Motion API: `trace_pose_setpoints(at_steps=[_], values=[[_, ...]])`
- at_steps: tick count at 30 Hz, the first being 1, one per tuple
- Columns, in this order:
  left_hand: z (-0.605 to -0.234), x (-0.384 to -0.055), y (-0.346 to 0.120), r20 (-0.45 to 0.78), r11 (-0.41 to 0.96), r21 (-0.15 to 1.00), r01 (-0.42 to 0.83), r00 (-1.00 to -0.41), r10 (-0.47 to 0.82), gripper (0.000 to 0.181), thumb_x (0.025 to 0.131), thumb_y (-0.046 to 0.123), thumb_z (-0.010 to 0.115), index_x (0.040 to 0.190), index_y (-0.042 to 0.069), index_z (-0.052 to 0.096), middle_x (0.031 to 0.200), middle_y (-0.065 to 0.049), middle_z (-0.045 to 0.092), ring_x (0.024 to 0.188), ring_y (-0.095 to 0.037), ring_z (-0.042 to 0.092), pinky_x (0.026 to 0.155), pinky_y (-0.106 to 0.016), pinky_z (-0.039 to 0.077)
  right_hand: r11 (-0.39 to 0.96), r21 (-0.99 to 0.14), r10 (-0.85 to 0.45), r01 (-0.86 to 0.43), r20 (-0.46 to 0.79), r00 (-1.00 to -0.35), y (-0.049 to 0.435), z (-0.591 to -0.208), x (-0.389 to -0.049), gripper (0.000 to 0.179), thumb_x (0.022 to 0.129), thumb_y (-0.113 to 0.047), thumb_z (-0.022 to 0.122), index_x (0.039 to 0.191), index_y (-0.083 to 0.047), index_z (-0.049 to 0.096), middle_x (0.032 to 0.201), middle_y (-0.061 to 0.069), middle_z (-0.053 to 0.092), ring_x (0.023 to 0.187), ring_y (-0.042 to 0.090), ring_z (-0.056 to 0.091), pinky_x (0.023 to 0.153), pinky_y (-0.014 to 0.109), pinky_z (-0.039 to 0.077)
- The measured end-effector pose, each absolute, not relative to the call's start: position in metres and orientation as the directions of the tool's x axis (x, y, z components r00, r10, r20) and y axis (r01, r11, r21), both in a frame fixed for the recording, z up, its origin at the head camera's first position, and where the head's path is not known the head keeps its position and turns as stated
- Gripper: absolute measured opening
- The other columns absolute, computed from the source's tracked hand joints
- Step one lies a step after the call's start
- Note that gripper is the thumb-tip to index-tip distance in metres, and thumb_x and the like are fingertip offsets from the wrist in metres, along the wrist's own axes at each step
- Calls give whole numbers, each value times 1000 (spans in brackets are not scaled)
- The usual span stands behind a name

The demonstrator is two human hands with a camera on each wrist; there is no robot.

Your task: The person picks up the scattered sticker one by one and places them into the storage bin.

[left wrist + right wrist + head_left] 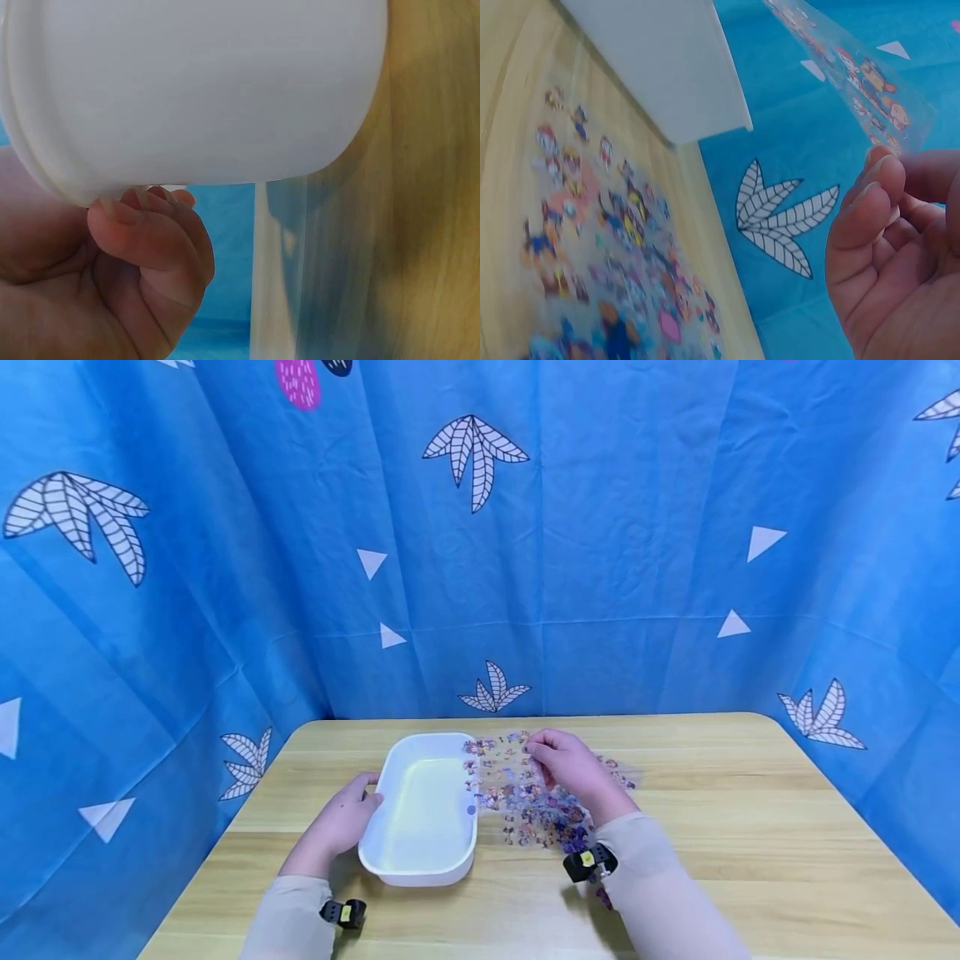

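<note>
My left hand [347,817] holds the left rim of a white plastic tub [424,810], thumb at the rim. In the left wrist view its fingers [161,240] curl against the tub's outer wall. My right hand [572,768] pinches a clear sticker sheet [504,764] printed with small cartoon figures. That sheet reaches over the tub's right rim, and in the right wrist view it stands up from thumb and fingertips. Below the right hand, more clear sticker sheets [536,827] lie spread and overlapping on the table, partly hidden by the right forearm.
The tub stands on a light wood-grain table [750,827]. A blue patterned curtain [615,568] hangs behind the table and along both sides. Each wrist wears a black strap with a small camera.
</note>
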State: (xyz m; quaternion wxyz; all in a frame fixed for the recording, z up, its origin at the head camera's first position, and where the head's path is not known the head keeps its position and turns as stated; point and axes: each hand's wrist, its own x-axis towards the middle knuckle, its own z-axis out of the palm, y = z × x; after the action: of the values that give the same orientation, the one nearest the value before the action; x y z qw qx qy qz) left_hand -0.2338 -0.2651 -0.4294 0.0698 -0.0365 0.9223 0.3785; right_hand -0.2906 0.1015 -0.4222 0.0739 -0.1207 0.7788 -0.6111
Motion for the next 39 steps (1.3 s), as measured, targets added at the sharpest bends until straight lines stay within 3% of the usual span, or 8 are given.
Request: trace_pose_setpoints(at_steps=[16, 26, 39], values=[[-430, -238, -270, -175, 689, 713, -129, -984, -3, 45, 110, 28, 39, 151, 8, 40, 112, -10, 61, 92, -21, 62, 85, -47, 51, 167, -986, -297, -11, -40, -954, 61, -419, -293, 22, 107, -25, 52, 108, -7, 65, 79, 7, 59, 63, 19, 56, 62, 36, 52], [-431, -239, -270, -185, 687, 714, -132, -983, 3, 47, 110, 30, 41, 151, 7, 39, 114, -11, 61, 93, -21, 62, 85, -49, 51, 119, -993, -308, 4, -41, -951, 48, -439, -290, 24, 105, -30, 56, 104, -7, 65, 79, 6, 59, 66, 19, 57, 67, 39, 54], [-429, -235, -269, -182, 675, 726, -132, -983, 3, 47, 110, 29, 40, 152, 7, 38, 112, -9, 62, 92, -21, 62, 86, -49, 50, 152, -988, -286, 8, -51, -957, 42, -445, -281, 25, 104, -33, 56, 102, -11, 65, 82, 8, 63, 70, 21, 60, 69, 38, 55]])
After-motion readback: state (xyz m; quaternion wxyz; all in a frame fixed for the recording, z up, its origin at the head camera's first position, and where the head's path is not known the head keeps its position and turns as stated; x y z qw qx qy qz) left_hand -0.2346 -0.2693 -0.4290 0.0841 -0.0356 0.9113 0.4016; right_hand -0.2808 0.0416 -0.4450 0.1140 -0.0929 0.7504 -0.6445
